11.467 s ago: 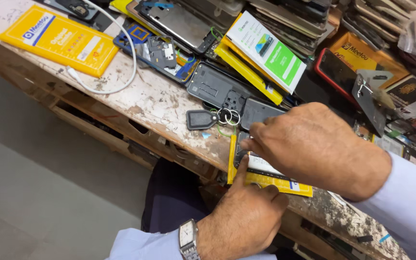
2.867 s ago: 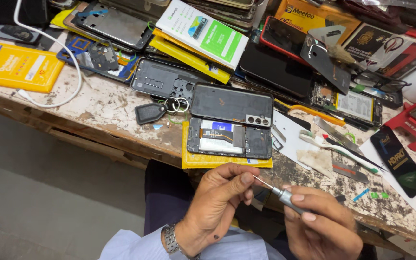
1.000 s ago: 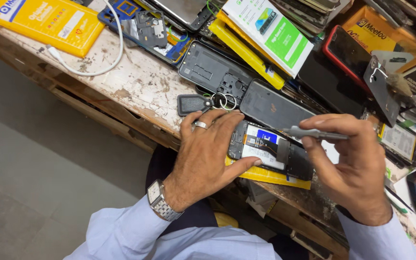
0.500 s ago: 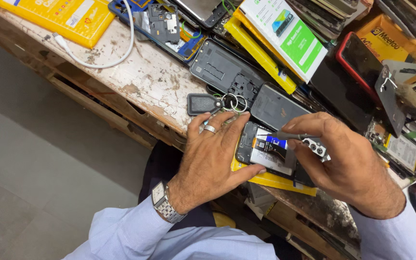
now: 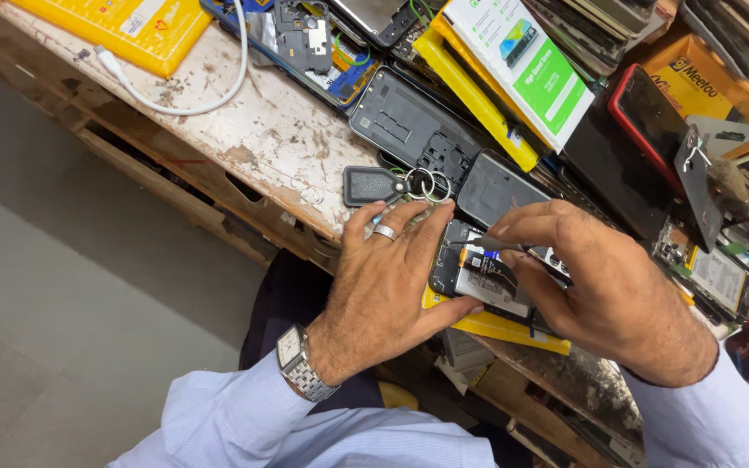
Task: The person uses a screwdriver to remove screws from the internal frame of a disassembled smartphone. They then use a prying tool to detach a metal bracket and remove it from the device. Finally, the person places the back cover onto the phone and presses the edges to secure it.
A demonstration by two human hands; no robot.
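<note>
Opened phone held at the desk's near edge, both hands engaged.

Left hand (image 5: 387, 286), fingers spread, lies flat on the left end of the opened phone (image 5: 478, 276), pinning it on a yellow pad (image 5: 500, 328). The phone's long axis runs along the desk (image 5: 262, 139) edge, slanting down to the right, internals facing up. Right hand (image 5: 604, 290) covers its right end, fingertips pinching a slim screwdriver (image 5: 489, 245) whose tip points left onto the phone. A black key fob (image 5: 370, 185) lies just beyond the left fingers.
</note>
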